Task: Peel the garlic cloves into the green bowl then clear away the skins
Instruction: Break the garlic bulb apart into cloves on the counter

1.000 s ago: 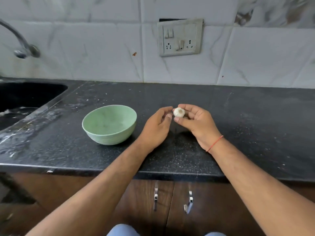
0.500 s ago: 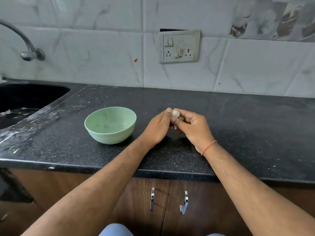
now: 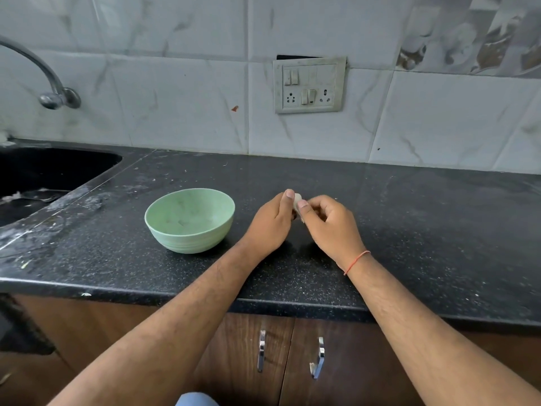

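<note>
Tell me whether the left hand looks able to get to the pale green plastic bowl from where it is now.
Probably yes. The left hand pinches the small white garlic piece together with the right hand, and the pale green plastic bowl sits just beside it on the black speckled countertop, with nothing lying between them.

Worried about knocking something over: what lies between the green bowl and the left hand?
Nothing: the head view shows only bare black countertop between the green bowl and the left hand.
</note>
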